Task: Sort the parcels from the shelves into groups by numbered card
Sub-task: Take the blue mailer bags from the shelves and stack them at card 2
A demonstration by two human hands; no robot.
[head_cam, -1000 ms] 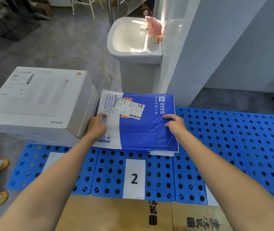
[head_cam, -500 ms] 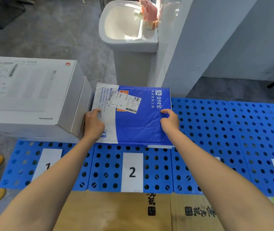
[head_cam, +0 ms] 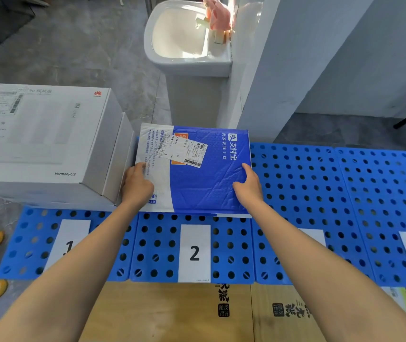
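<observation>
Left hand point(head_cam: 136, 186) and right hand point(head_cam: 247, 187) each grip a side edge of the blue padded mailer point(head_cam: 209, 178). It lies on the blue perforated mat point(head_cam: 320, 188) behind card 2 point(head_cam: 194, 253). A white Huawei box point(head_cam: 41, 134) stands just beside its left edge, and a washbasin point(head_cam: 184, 38) stands behind.

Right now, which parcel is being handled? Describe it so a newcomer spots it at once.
Start at the blue perforated panels near the white washbasin. Behind card 2 lies a flat mailer, left hand and right hand on it. Unlike the white boxes on its left, it is blue.
</observation>
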